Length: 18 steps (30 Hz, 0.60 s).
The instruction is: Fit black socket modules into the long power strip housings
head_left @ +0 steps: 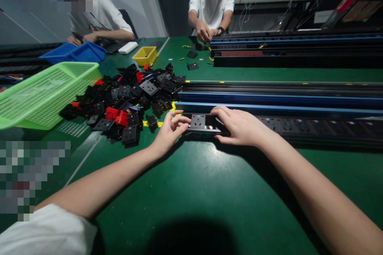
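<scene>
A long black power strip housing (209, 131) lies across the table, with a black socket module (198, 121) near its left end. My left hand (169, 133) is at that end, its thumb and curled fingers closed on the housing's tip, close to the module's left edge. My right hand (241, 126) straddles the housing, thumb on the near side and fingers on the far side. Between the module and my right hand a stretch of open channel shows metal inside. Farther right, a row of socket modules (299, 126) is set in the housing.
Loose black and red socket modules (130, 133) form a pile on the left beside a green basket (50, 103). Blue rails (269, 97) run behind the housing. A yellow bin (145, 55) and blue bins (74, 52) stand farther back. Two people (212, 8) sit across the green table (191, 191).
</scene>
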{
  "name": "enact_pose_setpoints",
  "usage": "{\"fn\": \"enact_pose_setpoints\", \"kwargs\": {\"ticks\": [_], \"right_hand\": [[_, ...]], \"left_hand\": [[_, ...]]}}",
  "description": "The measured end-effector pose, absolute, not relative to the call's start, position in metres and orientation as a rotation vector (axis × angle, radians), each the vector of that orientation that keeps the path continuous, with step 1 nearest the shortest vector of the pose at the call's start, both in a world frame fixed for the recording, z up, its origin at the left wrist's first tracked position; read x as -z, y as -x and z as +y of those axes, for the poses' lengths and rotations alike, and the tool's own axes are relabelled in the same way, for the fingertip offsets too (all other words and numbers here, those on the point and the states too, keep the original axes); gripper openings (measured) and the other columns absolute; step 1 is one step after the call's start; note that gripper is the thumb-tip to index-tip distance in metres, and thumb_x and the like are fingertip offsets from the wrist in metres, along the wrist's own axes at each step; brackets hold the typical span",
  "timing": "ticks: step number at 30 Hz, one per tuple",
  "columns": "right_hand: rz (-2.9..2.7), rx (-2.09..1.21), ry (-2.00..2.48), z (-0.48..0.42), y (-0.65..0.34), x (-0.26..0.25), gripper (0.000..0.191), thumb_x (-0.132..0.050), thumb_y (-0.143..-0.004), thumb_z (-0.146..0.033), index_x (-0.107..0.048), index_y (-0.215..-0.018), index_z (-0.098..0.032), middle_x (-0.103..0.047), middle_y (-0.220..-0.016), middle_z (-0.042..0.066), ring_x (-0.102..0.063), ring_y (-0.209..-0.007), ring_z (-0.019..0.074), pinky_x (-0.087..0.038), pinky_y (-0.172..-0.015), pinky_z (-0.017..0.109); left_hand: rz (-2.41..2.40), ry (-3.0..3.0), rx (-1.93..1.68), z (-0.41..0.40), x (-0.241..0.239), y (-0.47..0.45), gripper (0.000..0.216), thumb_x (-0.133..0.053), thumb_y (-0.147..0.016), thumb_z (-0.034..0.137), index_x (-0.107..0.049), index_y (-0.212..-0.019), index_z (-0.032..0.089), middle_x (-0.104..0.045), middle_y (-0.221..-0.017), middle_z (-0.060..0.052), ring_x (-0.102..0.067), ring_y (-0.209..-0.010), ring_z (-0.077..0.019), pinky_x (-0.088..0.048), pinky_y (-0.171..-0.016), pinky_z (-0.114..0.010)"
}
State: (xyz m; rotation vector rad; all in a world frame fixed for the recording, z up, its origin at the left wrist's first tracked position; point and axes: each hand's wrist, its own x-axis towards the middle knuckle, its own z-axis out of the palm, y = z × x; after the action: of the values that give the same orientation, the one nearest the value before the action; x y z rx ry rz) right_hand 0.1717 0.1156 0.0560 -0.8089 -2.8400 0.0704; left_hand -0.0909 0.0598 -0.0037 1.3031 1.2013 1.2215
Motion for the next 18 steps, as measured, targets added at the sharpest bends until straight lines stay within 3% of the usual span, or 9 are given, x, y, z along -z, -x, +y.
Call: {"fn": "enact_pose_setpoints", "kwargs": {"ticks": [5,11,15,18], "right_hand": [[-2.815,-0.072,0.786,0.118,-0.1731,-0.0516,0.075,-0.059,-0.085,-0.045,-0.032,-0.147,-0.012,-0.053,-0.142,0.019,-0.065,-0.109,0.0328,-0.053,-0.082,0.042],[-2.797,-0.174,0.69,0.1204,-0.1754,-0.0496,0.095,-0.068,-0.082,-0.041,-0.015,-0.158,-0.019,-0.045,-0.152,0.015,-0.055,-0.129,0.0319,-0.05,-0.098,0.044],[-2.778,-0.216,0.632,0.122,-0.1765,-0.0489,0.107,-0.071,-0.082,-0.035,0.002,-0.16,-0.024,-0.033,-0.16,0.012,-0.047,-0.138,0.0296,-0.043,-0.105,0.046],[-2.789,-0.28,0.603,0.1233,-0.1766,-0.0491,0.111,-0.072,-0.082,-0.034,0.008,-0.159,-0.026,-0.031,-0.161,0.01,-0.039,-0.144,0.0263,-0.039,-0.108,0.045]], "left_hand": [[1.142,-1.297,-1.171,0.0609,0.0046,0.0925,0.048,-0.067,-0.088,0.037,-0.035,-0.12,0.023,-0.073,-0.112,-0.009,-0.068,-0.098,-0.0193,-0.048,-0.092,-0.039],[1.012,-1.281,-1.194,0.0591,0.0057,0.0912,0.04,-0.063,-0.091,0.034,-0.033,-0.115,0.025,-0.069,-0.127,-0.013,-0.067,-0.112,-0.023,-0.045,-0.102,-0.049],[0.965,-1.364,-1.059,0.058,0.0008,0.0922,0.023,-0.058,-0.094,0.038,-0.048,-0.105,0.021,-0.067,-0.129,-0.015,-0.065,-0.116,-0.0256,-0.042,-0.106,-0.05],[0.994,-1.489,-0.897,0.0594,-0.0031,0.0955,0.027,-0.061,-0.091,0.041,-0.062,-0.106,0.018,-0.066,-0.13,-0.014,-0.061,-0.121,-0.028,-0.04,-0.108,-0.047]]}}
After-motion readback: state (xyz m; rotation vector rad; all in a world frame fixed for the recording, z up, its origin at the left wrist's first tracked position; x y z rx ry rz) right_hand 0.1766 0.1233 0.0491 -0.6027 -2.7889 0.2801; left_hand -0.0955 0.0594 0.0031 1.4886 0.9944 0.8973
